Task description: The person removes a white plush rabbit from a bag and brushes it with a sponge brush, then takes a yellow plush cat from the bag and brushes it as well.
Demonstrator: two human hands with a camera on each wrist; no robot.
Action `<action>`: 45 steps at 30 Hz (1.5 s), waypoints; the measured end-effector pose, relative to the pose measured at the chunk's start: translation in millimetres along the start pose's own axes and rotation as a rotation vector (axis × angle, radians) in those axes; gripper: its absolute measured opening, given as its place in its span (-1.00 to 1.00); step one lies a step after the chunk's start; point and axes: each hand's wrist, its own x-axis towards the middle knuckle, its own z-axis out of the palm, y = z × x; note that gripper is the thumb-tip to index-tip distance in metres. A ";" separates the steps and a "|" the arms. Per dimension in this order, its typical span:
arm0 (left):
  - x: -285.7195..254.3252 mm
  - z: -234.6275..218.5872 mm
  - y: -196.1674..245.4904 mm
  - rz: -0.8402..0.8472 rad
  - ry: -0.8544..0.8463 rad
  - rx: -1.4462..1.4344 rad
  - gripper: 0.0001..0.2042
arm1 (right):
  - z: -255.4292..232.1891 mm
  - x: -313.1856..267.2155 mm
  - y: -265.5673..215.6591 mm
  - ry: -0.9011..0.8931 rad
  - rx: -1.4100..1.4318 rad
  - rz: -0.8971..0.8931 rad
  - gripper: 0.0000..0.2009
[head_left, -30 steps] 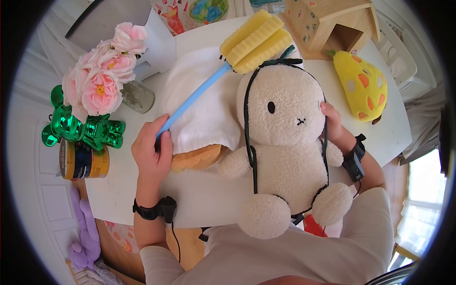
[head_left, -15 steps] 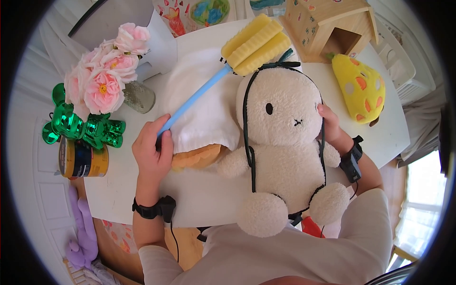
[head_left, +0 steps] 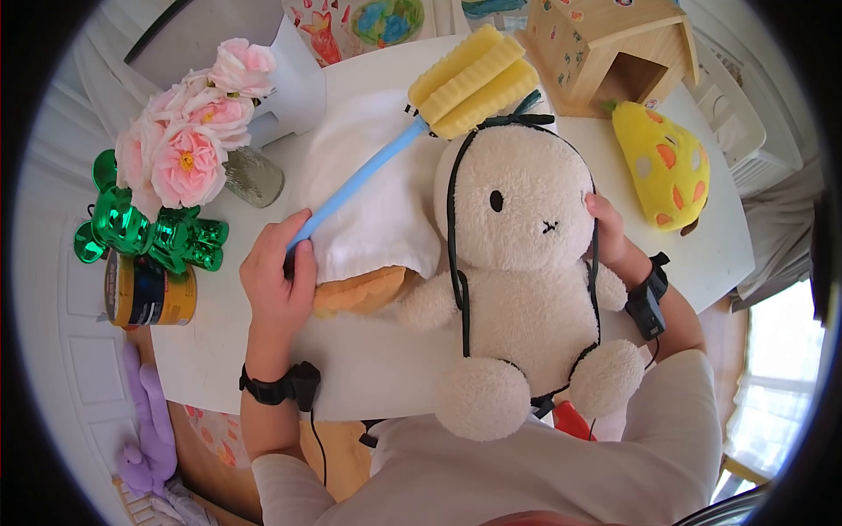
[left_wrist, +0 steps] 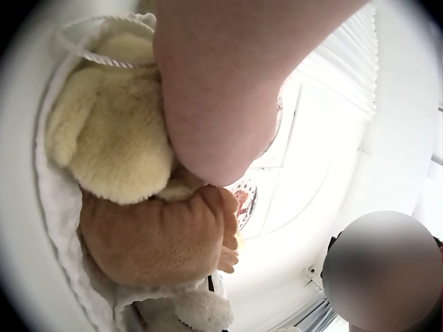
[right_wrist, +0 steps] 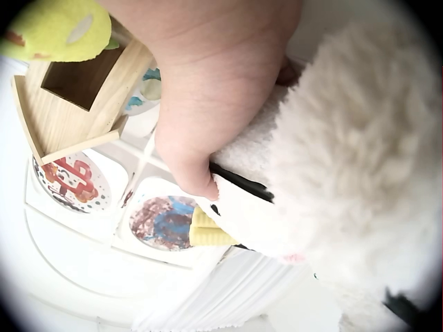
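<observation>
My left hand (head_left: 279,272) grips the lower end of a light blue handle (head_left: 355,182), part of a brush with a ridged yellow head (head_left: 474,81). Below the handle lies a white cloth bag (head_left: 377,223), with a brown plush (head_left: 364,291) showing at its mouth. In the left wrist view a cream plush (left_wrist: 114,131) lies beside the brown one. My right hand (head_left: 611,230) holds a cream plush bunny (head_left: 531,210) at the side of its head, thumb on the face and fingers hidden behind. A dark cord (head_left: 454,219) runs along the bunny, and its rounded feet hang over the table edge.
Pink roses (head_left: 189,149) in a glass vase (head_left: 256,177) stand at the left, near a shiny green bear figure (head_left: 123,223) on a yellow tin (head_left: 151,294). At the right are a wooden house (head_left: 605,53) and a yellow pear-shaped plush (head_left: 662,167), on the white table (head_left: 219,351).
</observation>
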 end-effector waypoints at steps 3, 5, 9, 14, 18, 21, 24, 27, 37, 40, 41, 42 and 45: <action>-2.0 -2.0 -0.8 -0.033 -0.012 0.008 -0.74 | 2.0 1.8 -2.0 -0.017 0.022 -0.012 -0.22; 0.9 1.1 -1.2 -0.023 0.000 0.006 -0.73 | 1.7 4.5 -2.9 -0.015 0.032 -0.027 -0.18; 1.8 0.4 -0.7 -0.002 0.000 -0.004 -0.73 | 4.5 1.9 -5.3 -0.021 0.039 -0.001 -0.13; 2.0 -0.2 3.0 -0.020 -0.005 -0.008 -0.72 | 2.0 2.4 -4.3 -0.033 0.040 -0.005 -0.16; 1.1 2.0 -0.5 0.008 0.006 -0.007 -0.72 | 2.1 1.8 -2.2 -0.011 0.014 -0.027 -0.22; -0.6 0.6 0.8 -0.006 -0.002 -0.011 -0.72 | 1.7 2.0 -0.9 -0.026 0.021 -0.031 -0.23; 0.6 -0.4 0.9 -0.031 -0.007 -0.019 -0.73 | -0.2 4.4 0.0 -0.030 0.010 -0.061 -0.23; 1.3 -0.1 1.6 -0.012 -0.006 -0.008 -0.73 | 1.4 3.8 -0.9 -0.034 0.011 -0.061 -0.24; 1.0 -1.1 1.8 -0.001 -0.013 0.008 -0.72 | 4.7 2.4 -6.4 -0.033 0.025 0.009 -0.15; 1.0 -1.0 0.9 -0.011 -0.009 -0.009 -0.72 | 2.2 2.8 -3.1 -0.019 0.018 0.002 -0.15; 1.2 -0.7 0.4 -0.014 -0.001 -0.016 -0.72 | 2.1 3.5 -2.4 -0.006 0.003 -0.015 -0.17; 0.4 0.6 -0.6 -0.015 0.007 -0.023 -0.72 | 3.3 3.1 -1.9 0.018 -0.030 -0.040 -0.21; 1.2 0.5 -1.0 0.003 0.010 -0.008 -0.72 | 4.0 3.5 -1.7 0.028 -0.056 -0.048 -0.24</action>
